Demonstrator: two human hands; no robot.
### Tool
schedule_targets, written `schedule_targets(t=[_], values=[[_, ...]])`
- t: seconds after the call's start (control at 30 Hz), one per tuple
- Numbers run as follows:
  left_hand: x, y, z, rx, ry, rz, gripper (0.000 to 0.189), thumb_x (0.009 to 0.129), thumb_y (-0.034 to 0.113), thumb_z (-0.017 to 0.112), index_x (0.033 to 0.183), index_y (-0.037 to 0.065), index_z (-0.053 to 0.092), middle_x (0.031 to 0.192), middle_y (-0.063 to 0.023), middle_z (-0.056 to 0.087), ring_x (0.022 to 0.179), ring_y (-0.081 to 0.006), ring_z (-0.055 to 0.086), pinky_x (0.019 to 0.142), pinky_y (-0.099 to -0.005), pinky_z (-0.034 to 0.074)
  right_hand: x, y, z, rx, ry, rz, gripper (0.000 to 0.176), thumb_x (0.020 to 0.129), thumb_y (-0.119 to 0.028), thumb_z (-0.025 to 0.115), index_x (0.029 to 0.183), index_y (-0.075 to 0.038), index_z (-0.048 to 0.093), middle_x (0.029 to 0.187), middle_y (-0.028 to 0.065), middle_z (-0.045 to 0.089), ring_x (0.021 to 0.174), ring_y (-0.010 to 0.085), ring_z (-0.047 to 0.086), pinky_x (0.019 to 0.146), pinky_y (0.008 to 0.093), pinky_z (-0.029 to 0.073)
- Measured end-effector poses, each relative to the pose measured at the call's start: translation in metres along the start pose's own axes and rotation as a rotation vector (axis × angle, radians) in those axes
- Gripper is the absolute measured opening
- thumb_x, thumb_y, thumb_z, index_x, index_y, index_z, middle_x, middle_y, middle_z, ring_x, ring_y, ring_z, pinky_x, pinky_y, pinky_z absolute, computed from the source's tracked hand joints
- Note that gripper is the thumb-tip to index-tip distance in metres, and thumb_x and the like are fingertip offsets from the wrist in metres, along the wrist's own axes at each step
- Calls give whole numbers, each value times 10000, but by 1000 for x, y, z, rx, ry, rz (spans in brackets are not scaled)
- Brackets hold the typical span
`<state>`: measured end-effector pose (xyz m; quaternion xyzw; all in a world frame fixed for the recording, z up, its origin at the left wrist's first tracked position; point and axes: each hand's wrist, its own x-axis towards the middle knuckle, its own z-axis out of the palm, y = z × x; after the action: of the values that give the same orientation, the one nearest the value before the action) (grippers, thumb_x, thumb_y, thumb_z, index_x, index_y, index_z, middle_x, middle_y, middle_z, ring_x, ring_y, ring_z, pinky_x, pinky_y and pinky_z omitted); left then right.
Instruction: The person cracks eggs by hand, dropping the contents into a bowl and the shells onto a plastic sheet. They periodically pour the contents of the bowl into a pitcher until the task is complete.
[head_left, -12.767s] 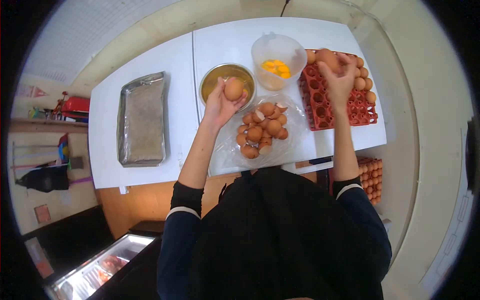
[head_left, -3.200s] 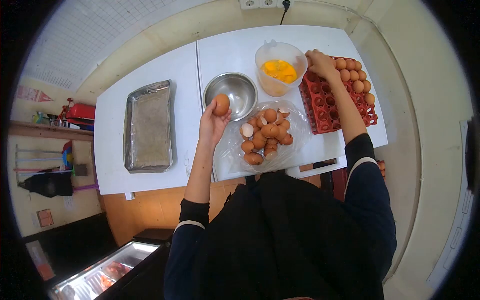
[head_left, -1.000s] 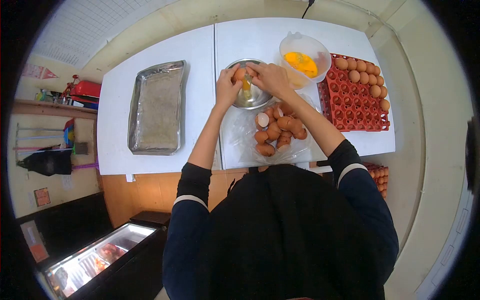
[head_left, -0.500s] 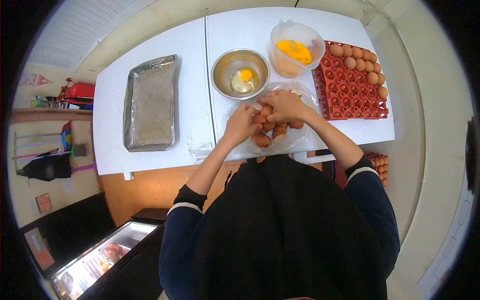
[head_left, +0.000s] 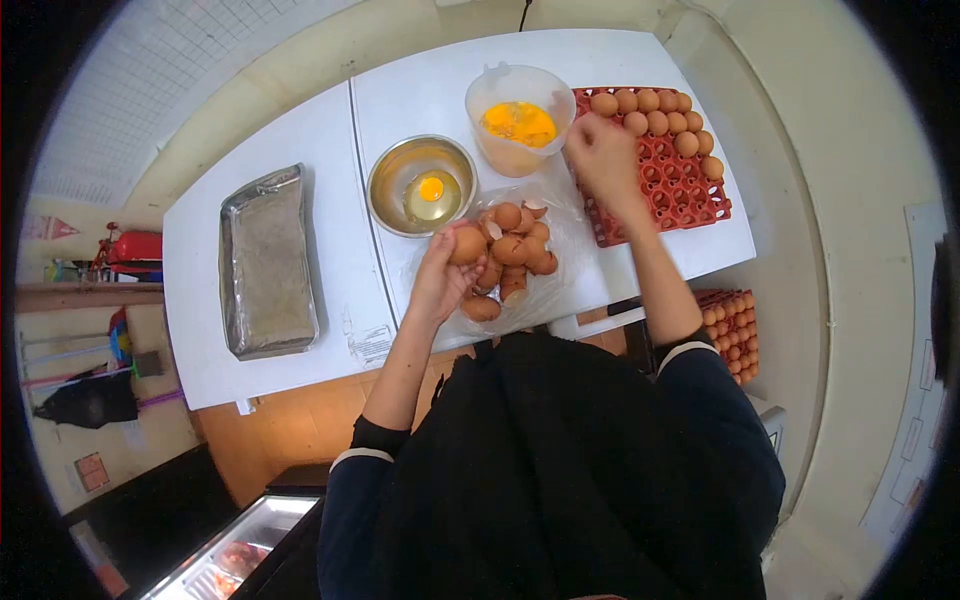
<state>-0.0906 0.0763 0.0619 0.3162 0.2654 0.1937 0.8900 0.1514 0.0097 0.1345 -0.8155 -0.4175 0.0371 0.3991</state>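
Note:
My left hand is closed around a brown egg, just left of a heap of broken eggshells. The shells lie on a clear plastic bag. My right hand is raised at the left edge of a red egg tray, its fingers curled and blurred. Several brown eggs sit along the tray's far and right sides. Left of the shells, a steel bowl holds one yolk with egg white. A translucent plastic jug behind the shells contains several yolks.
An empty rectangular metal pan lies on the left of the white table. More eggs are stacked in trays below the table's right end. A wall stands close on the right.
My right hand has left the shell heap and moved right, over to the egg tray. My left hand has drawn back slightly left, with the egg now plainly visible. The view has shifted.

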Motion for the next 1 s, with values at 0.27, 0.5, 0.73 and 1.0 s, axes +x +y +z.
schedule_targets(t=[0.27,0.5,0.73,1.0], values=[[8,35,-8,-132,82,25,381,883,260,454,1167,16,381,1042,-169,532,842,-234,576,774,-320,493,120,162,27,-649,-77,-610,139,709,-62,543,838,-36,585,845,161,584,838,328,558,692,423,458],[24,50,-19,-102,74,91,372,876,312,474,1154,72,421,1014,-136,561,799,-188,568,713,-307,470,99,69,-10,60,112,-195,385,721,-133,628,1085,-37,549,954,148,605,839,240,591,739,322,477],[45,63,7,-183,6,94,431,884,477,367,1150,146,441,1019,-74,528,821,-171,521,709,-319,434,-15,-54,111,437,35,-663,375,701,-86,634,1060,-37,540,981,119,565,944,212,532,812,308,428],[60,60,-29,-28,123,189,448,835,333,519,1170,71,381,1010,-97,498,887,-185,531,712,-286,475,7,-44,135,1209,-548,333,264,821,-119,551,1035,34,524,970,117,561,863,166,572,670,251,527]])
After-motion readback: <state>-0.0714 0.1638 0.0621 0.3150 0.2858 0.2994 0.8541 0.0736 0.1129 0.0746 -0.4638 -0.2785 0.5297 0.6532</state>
